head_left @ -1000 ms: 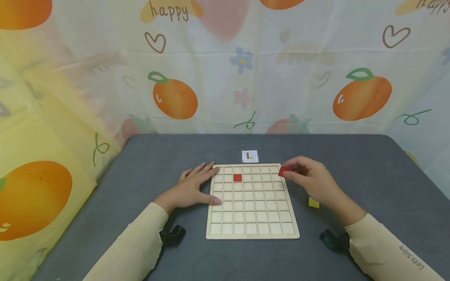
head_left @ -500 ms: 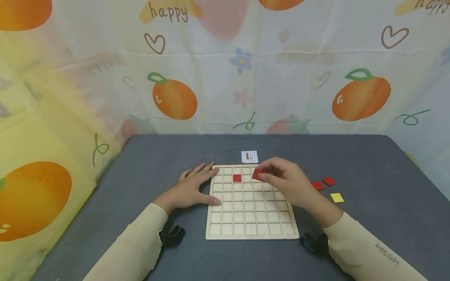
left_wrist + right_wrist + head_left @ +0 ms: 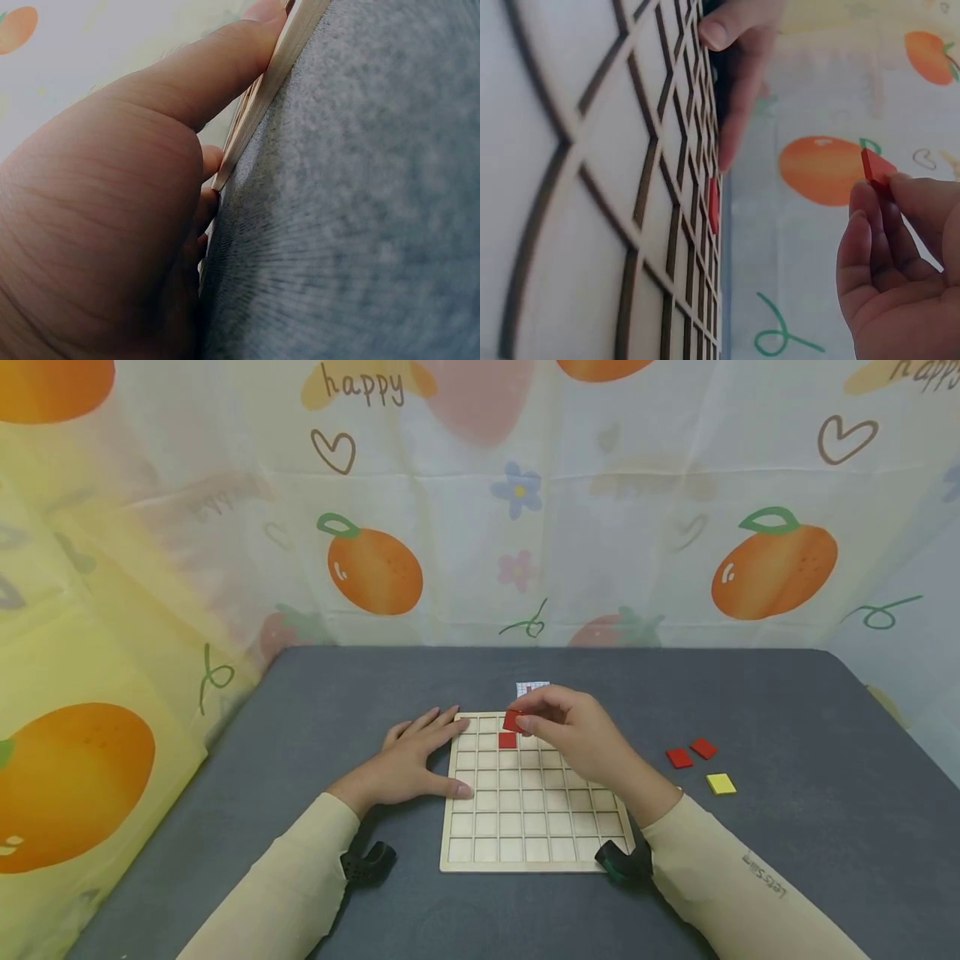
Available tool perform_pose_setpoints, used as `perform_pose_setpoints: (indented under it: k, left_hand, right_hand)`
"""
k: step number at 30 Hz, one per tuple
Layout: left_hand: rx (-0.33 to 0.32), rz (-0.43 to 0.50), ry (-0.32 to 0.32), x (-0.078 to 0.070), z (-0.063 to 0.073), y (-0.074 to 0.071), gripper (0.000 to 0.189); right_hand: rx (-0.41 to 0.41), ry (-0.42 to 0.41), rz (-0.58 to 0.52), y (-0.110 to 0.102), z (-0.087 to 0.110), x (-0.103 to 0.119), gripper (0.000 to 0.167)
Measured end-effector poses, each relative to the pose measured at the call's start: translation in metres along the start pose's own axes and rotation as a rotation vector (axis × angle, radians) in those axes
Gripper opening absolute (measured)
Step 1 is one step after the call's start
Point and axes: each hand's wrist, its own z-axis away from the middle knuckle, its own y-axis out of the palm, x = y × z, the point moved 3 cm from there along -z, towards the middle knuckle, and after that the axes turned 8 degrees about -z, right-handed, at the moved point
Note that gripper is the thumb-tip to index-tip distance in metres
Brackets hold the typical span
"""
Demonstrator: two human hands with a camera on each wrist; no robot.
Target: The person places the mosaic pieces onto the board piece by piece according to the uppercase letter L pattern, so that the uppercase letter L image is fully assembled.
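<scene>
A wooden grid board (image 3: 491, 822) lies on the dark table, with one red square tile (image 3: 507, 741) set in a cell of its second row from the back. My right hand (image 3: 577, 731) pinches another red tile (image 3: 513, 721) between thumb and fingers, raised over the board's back rows. In the right wrist view that held tile (image 3: 877, 169) is tilted and apart from the board's surface. My left hand (image 3: 408, 762) rests at the board's left side, fingers spread and thumb over the rim. The left wrist view shows the thumb (image 3: 217, 71) on the board's wooden edge (image 3: 262, 105).
To the right of the board lie two loose red tiles (image 3: 679, 758) and a yellow tile (image 3: 721, 784). A small printed grid card (image 3: 531, 687) sits behind the board, partly covered by my right hand. A patterned curtain (image 3: 457, 552) hangs behind the table.
My right hand has carried the red tile leftward from the board's right edge to near the placed red tile. The loose tiles on the right have come into full view. My left hand stays put.
</scene>
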Motion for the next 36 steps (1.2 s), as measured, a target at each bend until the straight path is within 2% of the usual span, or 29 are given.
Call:
perform_pose_setpoints:
  k: [6,12,15,21,25,36]
  left_hand:
    - [0.004,-0.003,-0.006,0.000,0.000,0.000,0.115]
    - [0.006,-0.002,-0.006,-0.001,0.000,-0.001,0.115]
    - [0.005,0.000,-0.006,-0.001,0.000,-0.001,0.115]
    - [0.008,0.003,-0.004,-0.001,0.000,-0.001,0.115]
    - [0.007,0.005,0.001,0.000,0.000,0.000,0.115]
    - [0.000,-0.002,-0.003,0.000,0.000,0.000,0.115]
  right_hand:
    - [0.013,0.071,0.005,0.006,-0.006,-0.012,0.019]
    - [0.001,0.165,0.086,0.008,-0.007,-0.027,0.011]
    - [0.010,0.186,0.113,0.009,-0.006,-0.033,0.009]
    - [0.058,0.170,0.181,0.011,-0.004,-0.040,0.006]
    - [0.063,0.155,0.227,0.013,-0.003,-0.043,0.006]
    - [0.096,0.145,0.274,0.014,-0.004,-0.045,0.011]
